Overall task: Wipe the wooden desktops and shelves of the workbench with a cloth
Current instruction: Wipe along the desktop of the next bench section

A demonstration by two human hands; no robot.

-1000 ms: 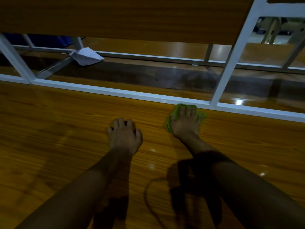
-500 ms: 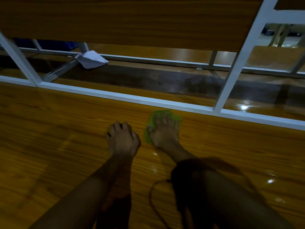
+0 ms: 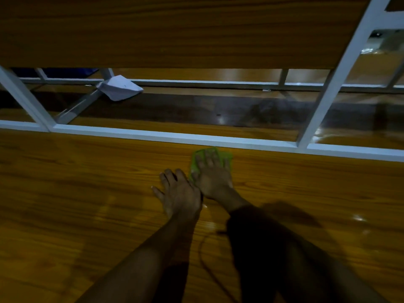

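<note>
A glossy wooden desktop fills the lower half of the view. My right hand lies flat on a green cloth and presses it onto the wood, just short of the white metal rail at the desktop's far edge. Most of the cloth is hidden under the fingers. My left hand rests palm down on the bare wood, fingers spread, right beside the right hand. A wooden shelf hangs above the rail.
White metal uprights slant from the rail to the shelf at right and at left. A crumpled white paper lies on the darker wooden surface behind the rail. A thin dark cord loops beside my right sleeve.
My right hand has slid the green cloth to the left along the rail, from near the right upright to beside my left hand. The left hand has stayed nearly still, its fingers now flatter.
</note>
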